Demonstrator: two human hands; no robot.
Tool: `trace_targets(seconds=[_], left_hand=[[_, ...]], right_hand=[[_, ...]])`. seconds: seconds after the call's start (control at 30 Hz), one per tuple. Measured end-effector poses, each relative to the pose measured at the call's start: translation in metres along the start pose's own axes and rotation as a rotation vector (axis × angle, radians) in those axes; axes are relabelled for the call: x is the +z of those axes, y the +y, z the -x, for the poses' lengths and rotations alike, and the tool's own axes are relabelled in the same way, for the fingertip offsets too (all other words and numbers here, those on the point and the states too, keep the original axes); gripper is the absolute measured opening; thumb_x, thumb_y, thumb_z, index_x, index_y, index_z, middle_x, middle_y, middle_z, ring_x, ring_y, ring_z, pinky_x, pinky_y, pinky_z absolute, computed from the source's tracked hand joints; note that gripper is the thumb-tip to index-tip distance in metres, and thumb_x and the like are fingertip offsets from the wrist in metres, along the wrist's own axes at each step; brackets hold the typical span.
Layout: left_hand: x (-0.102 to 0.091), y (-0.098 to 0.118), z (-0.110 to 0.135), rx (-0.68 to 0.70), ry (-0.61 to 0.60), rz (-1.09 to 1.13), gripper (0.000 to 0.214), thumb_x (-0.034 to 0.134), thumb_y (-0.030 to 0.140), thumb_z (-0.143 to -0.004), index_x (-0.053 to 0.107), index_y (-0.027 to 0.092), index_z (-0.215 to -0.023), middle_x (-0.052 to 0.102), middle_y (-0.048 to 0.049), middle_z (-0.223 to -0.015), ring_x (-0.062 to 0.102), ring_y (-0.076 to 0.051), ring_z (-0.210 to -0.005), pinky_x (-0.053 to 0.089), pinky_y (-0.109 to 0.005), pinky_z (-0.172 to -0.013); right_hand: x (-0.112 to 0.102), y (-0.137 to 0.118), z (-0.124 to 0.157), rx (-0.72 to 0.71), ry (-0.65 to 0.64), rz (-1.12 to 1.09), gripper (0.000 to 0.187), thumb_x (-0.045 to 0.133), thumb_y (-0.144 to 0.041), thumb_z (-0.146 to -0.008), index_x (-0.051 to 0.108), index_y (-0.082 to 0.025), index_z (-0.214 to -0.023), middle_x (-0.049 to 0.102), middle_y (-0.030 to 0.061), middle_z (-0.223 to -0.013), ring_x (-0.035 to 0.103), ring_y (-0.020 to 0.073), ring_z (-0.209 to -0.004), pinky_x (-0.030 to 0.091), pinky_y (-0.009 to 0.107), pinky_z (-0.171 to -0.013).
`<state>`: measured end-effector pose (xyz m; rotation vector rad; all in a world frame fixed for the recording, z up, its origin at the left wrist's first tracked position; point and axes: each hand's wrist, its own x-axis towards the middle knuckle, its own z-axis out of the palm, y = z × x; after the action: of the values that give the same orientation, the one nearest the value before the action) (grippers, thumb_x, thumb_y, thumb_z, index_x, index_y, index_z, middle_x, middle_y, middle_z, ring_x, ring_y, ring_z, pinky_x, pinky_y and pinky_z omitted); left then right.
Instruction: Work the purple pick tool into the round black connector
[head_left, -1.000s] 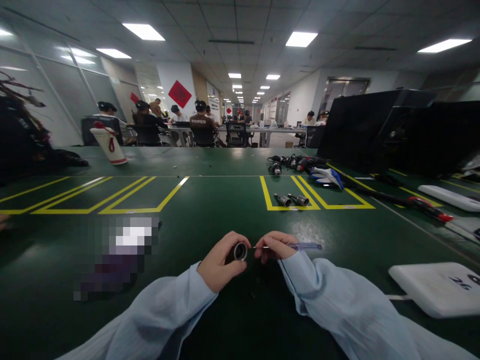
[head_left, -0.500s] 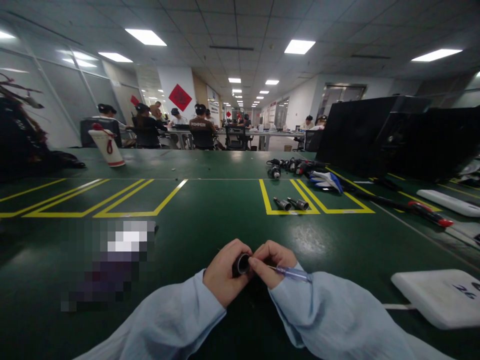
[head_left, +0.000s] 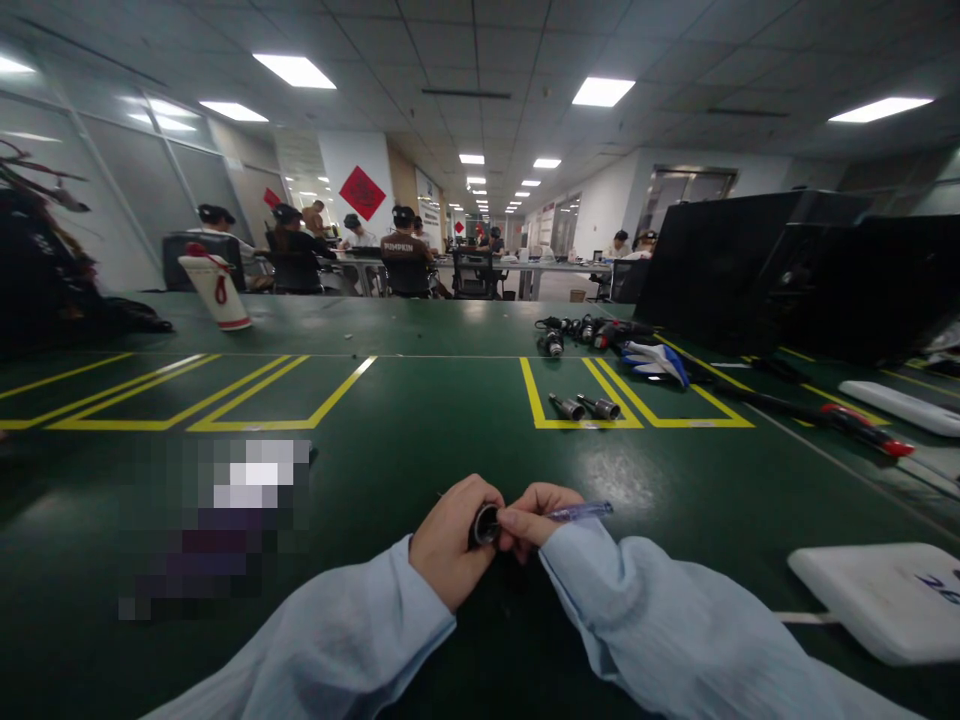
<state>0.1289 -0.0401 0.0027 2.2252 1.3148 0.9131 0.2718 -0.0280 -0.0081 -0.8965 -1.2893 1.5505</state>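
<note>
My left hand (head_left: pixel 455 538) is closed round a dark hollow cylinder (head_left: pixel 485 525), its round open end turned toward my right hand. The cylinder's exact kind is hard to tell, and most of it is hidden in the palm. Between the fingertips of my right hand (head_left: pixel 536 517) is a slim screwdriver with a clear purple handle (head_left: pixel 581 512), which points out to the right above the sleeve. The screwdriver's tip end lies at the cylinder's mouth, covered by my fingers. Both hands meet just above the green table (head_left: pixel 420 455).
Two metal socket-like parts (head_left: pixel 583 407) lie in a yellow-taped box. Behind them are several dark tools (head_left: pixel 574 332) and a blue-white glove (head_left: pixel 656 362). A white numbered device (head_left: pixel 885 600) sits right; a white cup (head_left: pixel 217 290) stands far left. Black monitors (head_left: pixel 720 270) stand at right.
The screwdriver's handle has tilted up, from slanting down to the right to rising to the right. My right fingers have shifted slightly; the left hand still holds the cylinder.
</note>
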Motion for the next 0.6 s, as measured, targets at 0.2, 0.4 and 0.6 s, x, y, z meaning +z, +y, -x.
trace_targets(seconds=[0.2, 0.4, 0.6], left_hand=[[0.0000, 0.0007, -0.0002, -0.007, 0.039, -0.002, 0.013, 0.047, 0.009, -0.061, 0.047, 0.017, -0.071, 0.050, -0.0021, -0.073, 0.047, -0.016, -0.070, 0.039, -0.029, -0.063], [-0.0002, -0.0017, -0.0005, 0.014, 0.042, -0.008, 0.008, 0.048, 0.013, -0.065, 0.047, 0.017, -0.072, 0.050, -0.0025, -0.073, 0.047, -0.016, -0.069, 0.039, -0.029, -0.062], [-0.0033, 0.0011, -0.0019, 0.022, 0.048, 0.023, 0.003, 0.048, 0.018, -0.068, 0.047, 0.016, -0.071, 0.050, -0.0020, -0.071, 0.047, -0.014, -0.067, 0.039, -0.027, -0.059]], right_hand=[[0.0069, 0.0021, 0.0042, -0.082, 0.134, 0.100, 0.021, 0.070, -0.030, -0.058, 0.057, -0.013, -0.056, 0.061, -0.0006, -0.047, 0.044, 0.0038, -0.036, 0.033, 0.016, -0.037], [0.0027, 0.0034, -0.0001, -0.017, 0.054, 0.045, 0.023, 0.070, -0.033, -0.057, 0.059, -0.013, -0.059, 0.063, 0.0000, -0.051, 0.047, 0.0053, -0.036, 0.035, 0.017, -0.036], [-0.0010, -0.0022, -0.0008, 0.019, -0.020, -0.025, 0.024, 0.068, -0.035, -0.059, 0.058, -0.013, -0.058, 0.060, -0.0023, -0.046, 0.049, 0.0046, -0.037, 0.038, 0.017, -0.040]])
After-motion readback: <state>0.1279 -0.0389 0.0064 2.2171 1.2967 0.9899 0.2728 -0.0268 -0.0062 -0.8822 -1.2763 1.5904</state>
